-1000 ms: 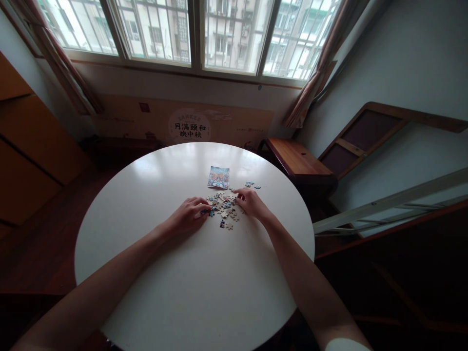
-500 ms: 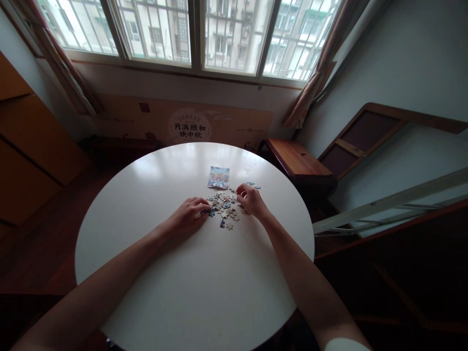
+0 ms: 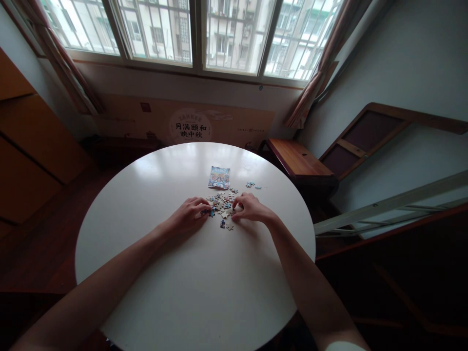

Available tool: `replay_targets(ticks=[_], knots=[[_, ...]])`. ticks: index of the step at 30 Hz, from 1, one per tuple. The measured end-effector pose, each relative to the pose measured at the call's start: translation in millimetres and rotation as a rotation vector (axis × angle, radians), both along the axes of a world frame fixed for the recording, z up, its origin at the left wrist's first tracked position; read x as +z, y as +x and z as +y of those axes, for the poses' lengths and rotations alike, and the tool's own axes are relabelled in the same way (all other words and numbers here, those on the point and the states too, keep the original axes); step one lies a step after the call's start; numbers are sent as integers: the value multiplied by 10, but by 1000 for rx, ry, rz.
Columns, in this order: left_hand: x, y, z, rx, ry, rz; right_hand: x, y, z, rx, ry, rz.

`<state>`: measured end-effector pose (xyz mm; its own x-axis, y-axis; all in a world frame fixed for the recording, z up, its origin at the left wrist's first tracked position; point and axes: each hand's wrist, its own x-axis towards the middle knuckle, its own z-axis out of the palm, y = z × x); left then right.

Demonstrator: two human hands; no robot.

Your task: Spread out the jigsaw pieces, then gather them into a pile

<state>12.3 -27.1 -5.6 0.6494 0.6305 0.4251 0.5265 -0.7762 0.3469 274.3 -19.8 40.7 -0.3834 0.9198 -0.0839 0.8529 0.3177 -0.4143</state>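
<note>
A loose pile of jigsaw puzzle pieces (image 3: pixel 224 201) lies on the round white table (image 3: pixel 190 282), some pale side up and some with coloured print. My left hand (image 3: pixel 190 212) is at the pile's left edge, its bent fingers closed on a dark blue puzzle piece (image 3: pixel 204 211). On the right side of the pile, my right hand (image 3: pixel 253 207) has thumb and fingers apart, tips close to the pieces. Whether those tips touch any piece is hard to make out. Just in front of the pile are a dark printed piece (image 3: pixel 222 224) and a pale piece (image 3: pixel 229 226).
Behind the pile lies a small printed picture sheet (image 3: pixel 219 178). A few joined-looking blue pieces (image 3: pixel 250 185) sit apart at the back right, with another piece (image 3: pixel 258 187) beside them. A wooden stool-like table (image 3: pixel 298 158) stands beyond the table's right rim.
My right hand has come toward me from the pile's back right, its fingers spreading, and has uncovered pieces behind it. My left hand has stayed in place.
</note>
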Motion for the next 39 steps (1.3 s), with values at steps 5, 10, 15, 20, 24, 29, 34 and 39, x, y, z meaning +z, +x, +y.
replay_targets(ticks=[5, 10, 15, 20, 24, 29, 34, 39], knots=[[-17, -3, 5, 1, 8, 6, -9, -31, 7, 14, 13, 12], [-38, -17, 10, 1, 5, -64, -95, -30, 62, -55, 61, 34], [-64, -17, 27, 102, 11, -175, -156, -19, 97, -157, 240, 90], [-80, -85, 106, 253, -65, -285, -104, -51, 24, 130, 154, 205], [-1, -209, 163, 239, -137, -237, -28, -93, -57, 291, 42, 144], [155, -258, 109, 95, -194, -113, -37, -104, -67, 273, -6, 67], [199, -236, 46, -32, -270, -52, -141, 0, 66, 28, 202, 113], [153, -259, 14, 99, -122, 44, -253, 333, 287, -338, 427, 168]])
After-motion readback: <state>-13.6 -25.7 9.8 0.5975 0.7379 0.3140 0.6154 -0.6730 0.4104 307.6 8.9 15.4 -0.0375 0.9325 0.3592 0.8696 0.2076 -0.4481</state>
